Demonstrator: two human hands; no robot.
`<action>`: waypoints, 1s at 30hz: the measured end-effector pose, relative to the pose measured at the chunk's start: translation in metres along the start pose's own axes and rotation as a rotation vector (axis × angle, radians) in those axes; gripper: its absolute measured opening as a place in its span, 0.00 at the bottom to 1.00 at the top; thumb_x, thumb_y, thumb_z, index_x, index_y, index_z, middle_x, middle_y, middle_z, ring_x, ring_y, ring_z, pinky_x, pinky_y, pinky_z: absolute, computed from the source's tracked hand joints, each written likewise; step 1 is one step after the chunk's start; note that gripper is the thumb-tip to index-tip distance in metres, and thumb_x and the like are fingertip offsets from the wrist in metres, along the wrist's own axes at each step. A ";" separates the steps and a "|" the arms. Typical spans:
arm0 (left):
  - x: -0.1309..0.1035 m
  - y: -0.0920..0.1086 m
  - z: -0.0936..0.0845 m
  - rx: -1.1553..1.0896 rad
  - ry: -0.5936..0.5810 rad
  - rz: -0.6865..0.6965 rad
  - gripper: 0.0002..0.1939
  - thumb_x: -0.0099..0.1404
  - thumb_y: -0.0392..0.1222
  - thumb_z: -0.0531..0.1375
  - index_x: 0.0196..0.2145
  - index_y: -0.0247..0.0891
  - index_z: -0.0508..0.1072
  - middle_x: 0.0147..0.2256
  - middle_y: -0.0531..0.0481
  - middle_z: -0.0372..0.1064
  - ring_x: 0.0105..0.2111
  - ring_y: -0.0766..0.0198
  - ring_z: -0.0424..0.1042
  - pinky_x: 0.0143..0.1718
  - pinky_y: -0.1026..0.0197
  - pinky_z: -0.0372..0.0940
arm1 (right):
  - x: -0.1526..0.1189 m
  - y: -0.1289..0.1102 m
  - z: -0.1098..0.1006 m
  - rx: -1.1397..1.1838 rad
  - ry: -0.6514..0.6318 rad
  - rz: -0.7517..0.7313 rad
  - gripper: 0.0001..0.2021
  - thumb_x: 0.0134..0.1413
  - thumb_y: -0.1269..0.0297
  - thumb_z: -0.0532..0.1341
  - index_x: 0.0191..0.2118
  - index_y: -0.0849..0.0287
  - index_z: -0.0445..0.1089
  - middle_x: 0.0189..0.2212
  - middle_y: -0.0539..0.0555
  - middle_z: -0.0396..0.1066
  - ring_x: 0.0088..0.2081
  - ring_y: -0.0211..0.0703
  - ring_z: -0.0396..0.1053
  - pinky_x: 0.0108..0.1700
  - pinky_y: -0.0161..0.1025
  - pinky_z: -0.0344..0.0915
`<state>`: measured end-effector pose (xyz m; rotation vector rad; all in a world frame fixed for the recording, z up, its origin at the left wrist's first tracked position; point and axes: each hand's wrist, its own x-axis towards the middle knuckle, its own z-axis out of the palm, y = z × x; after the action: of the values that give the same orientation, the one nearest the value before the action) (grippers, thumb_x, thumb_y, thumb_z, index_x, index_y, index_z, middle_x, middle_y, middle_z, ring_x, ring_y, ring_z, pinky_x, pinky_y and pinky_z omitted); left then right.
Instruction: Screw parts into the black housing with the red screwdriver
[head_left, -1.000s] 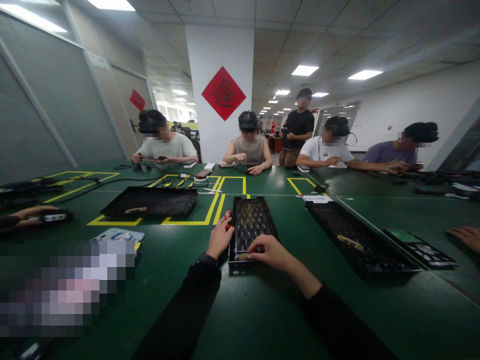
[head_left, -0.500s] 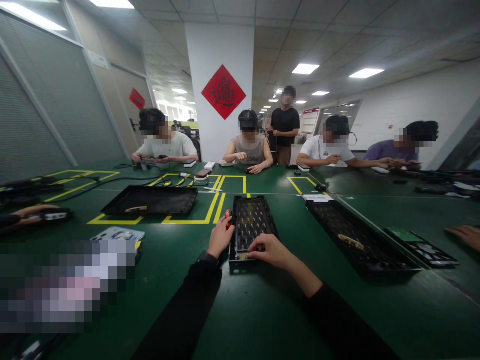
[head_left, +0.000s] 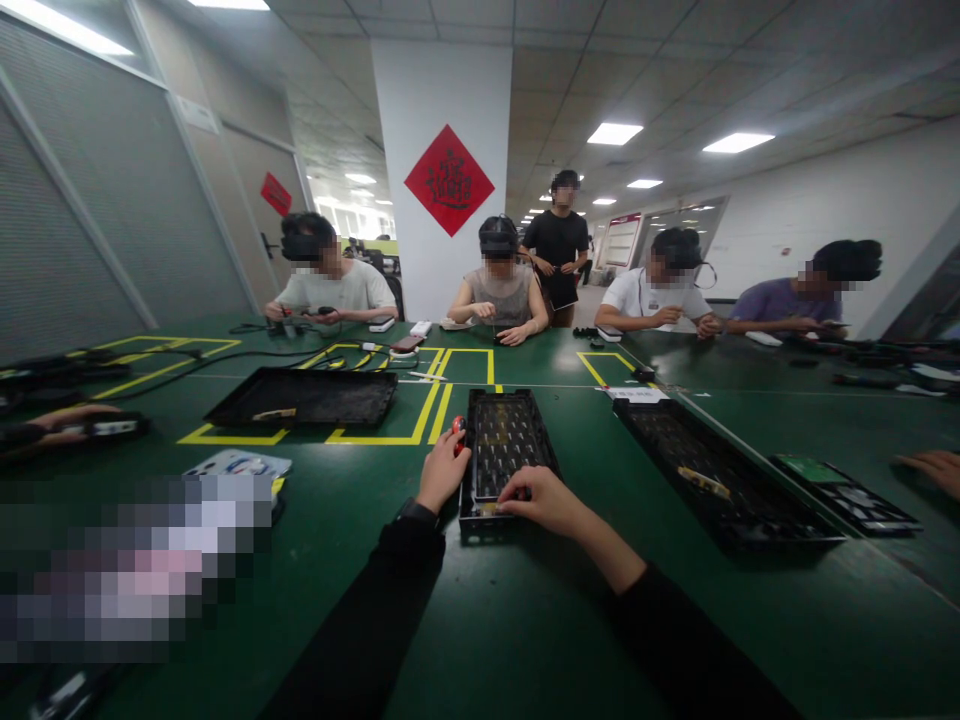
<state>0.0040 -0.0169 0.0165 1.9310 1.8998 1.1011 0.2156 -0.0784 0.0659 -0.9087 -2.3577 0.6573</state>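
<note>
In front of me a narrow black tray (head_left: 514, 428) lies lengthwise, with rows of small upright pale pins or pieces inside. My left hand (head_left: 441, 478) is at its left edge, fingers curled round a small red-and-black object (head_left: 458, 428) whose kind I cannot make out. At the tray's near end, my right hand (head_left: 546, 503) reaches in from the right with thumb and fingertips pinched together. Whatever they grip is mostly hidden; a small yellowish piece (head_left: 489, 509) lies in the near compartment beside the fingertips.
To the right lies a long black tray (head_left: 720, 500) with a tan piece in it, then a green circuit board (head_left: 811, 470). A wider black tray (head_left: 337, 400) is at the left, near a phone-like item (head_left: 238, 465). Co-workers' hands show at both sides; several people sit opposite.
My hands stay almost in place at the tray. Across the table, the standing person has shifted left, and the white-shirted person's outstretched arm has drawn back.
</note>
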 end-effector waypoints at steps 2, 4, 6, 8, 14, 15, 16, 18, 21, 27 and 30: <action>0.000 0.000 0.000 0.002 0.002 -0.002 0.21 0.60 0.43 0.51 0.51 0.40 0.65 0.56 0.46 0.57 0.54 0.57 0.59 0.55 0.55 0.54 | 0.000 -0.001 -0.001 -0.009 -0.011 -0.005 0.08 0.49 0.60 0.62 0.32 0.58 0.75 0.28 0.51 0.73 0.29 0.36 0.65 0.32 0.33 0.58; 0.000 0.001 0.000 0.002 0.002 -0.006 0.21 0.60 0.42 0.51 0.51 0.40 0.65 0.56 0.46 0.57 0.54 0.57 0.59 0.55 0.55 0.54 | 0.000 -0.002 -0.001 -0.008 -0.020 -0.005 0.09 0.50 0.60 0.61 0.33 0.58 0.75 0.28 0.52 0.73 0.29 0.37 0.65 0.33 0.33 0.58; 0.000 0.001 -0.001 0.002 0.000 -0.009 0.21 0.60 0.42 0.51 0.51 0.40 0.65 0.55 0.46 0.57 0.53 0.57 0.60 0.55 0.55 0.54 | -0.001 -0.003 -0.002 -0.004 -0.025 -0.004 0.09 0.50 0.60 0.61 0.33 0.58 0.75 0.28 0.52 0.73 0.30 0.37 0.66 0.33 0.33 0.58; 0.000 0.001 0.000 0.000 -0.001 -0.004 0.21 0.60 0.42 0.51 0.51 0.40 0.65 0.55 0.46 0.57 0.53 0.57 0.59 0.55 0.55 0.54 | -0.001 -0.003 -0.002 -0.005 -0.018 -0.008 0.09 0.50 0.60 0.61 0.33 0.58 0.75 0.28 0.52 0.73 0.30 0.37 0.65 0.33 0.33 0.58; 0.000 -0.001 0.001 -0.007 0.009 0.031 0.20 0.60 0.41 0.50 0.51 0.39 0.65 0.55 0.46 0.58 0.53 0.58 0.60 0.55 0.56 0.54 | 0.000 -0.002 -0.002 -0.012 0.023 -0.011 0.09 0.47 0.60 0.63 0.32 0.59 0.75 0.27 0.52 0.72 0.29 0.37 0.64 0.33 0.33 0.58; 0.000 -0.001 0.001 -0.009 0.007 0.032 0.21 0.61 0.42 0.50 0.51 0.39 0.65 0.55 0.46 0.58 0.53 0.58 0.60 0.55 0.56 0.54 | 0.000 -0.001 -0.002 -0.009 0.022 -0.011 0.09 0.47 0.60 0.63 0.32 0.59 0.75 0.28 0.52 0.72 0.29 0.37 0.64 0.33 0.33 0.58; 0.000 -0.001 0.002 -0.010 0.004 0.031 0.21 0.61 0.42 0.49 0.51 0.39 0.65 0.55 0.46 0.58 0.53 0.58 0.60 0.55 0.56 0.54 | 0.000 -0.001 -0.002 -0.005 0.016 -0.012 0.09 0.47 0.60 0.63 0.32 0.59 0.75 0.28 0.52 0.72 0.29 0.37 0.64 0.33 0.33 0.58; 0.000 -0.001 0.002 -0.013 -0.002 0.028 0.21 0.61 0.42 0.49 0.51 0.39 0.65 0.55 0.46 0.58 0.53 0.58 0.59 0.55 0.56 0.54 | 0.000 0.000 -0.001 0.002 0.005 -0.007 0.09 0.47 0.61 0.63 0.32 0.59 0.75 0.28 0.52 0.72 0.29 0.36 0.64 0.32 0.33 0.59; 0.000 -0.001 0.002 -0.022 -0.007 0.025 0.21 0.61 0.42 0.49 0.52 0.39 0.64 0.56 0.46 0.57 0.54 0.58 0.59 0.55 0.56 0.53 | 0.000 0.001 -0.001 0.001 -0.009 0.006 0.09 0.48 0.61 0.62 0.33 0.59 0.75 0.28 0.52 0.73 0.29 0.36 0.65 0.32 0.33 0.58; 0.000 -0.001 0.002 -0.023 -0.008 0.021 0.21 0.61 0.42 0.50 0.51 0.39 0.65 0.56 0.46 0.57 0.54 0.58 0.58 0.55 0.56 0.53 | 0.000 0.001 0.000 -0.003 -0.023 0.005 0.09 0.49 0.61 0.61 0.33 0.59 0.75 0.29 0.52 0.73 0.30 0.37 0.66 0.34 0.33 0.59; 0.000 0.000 0.002 -0.019 -0.003 0.026 0.21 0.61 0.42 0.50 0.51 0.39 0.65 0.56 0.46 0.57 0.54 0.58 0.59 0.55 0.56 0.53 | 0.000 0.001 0.000 0.004 0.000 -0.007 0.09 0.48 0.60 0.62 0.32 0.59 0.75 0.28 0.52 0.72 0.30 0.36 0.65 0.33 0.33 0.58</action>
<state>0.0048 -0.0163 0.0150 1.9518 1.8612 1.1182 0.2160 -0.0779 0.0656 -0.8985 -2.3575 0.6592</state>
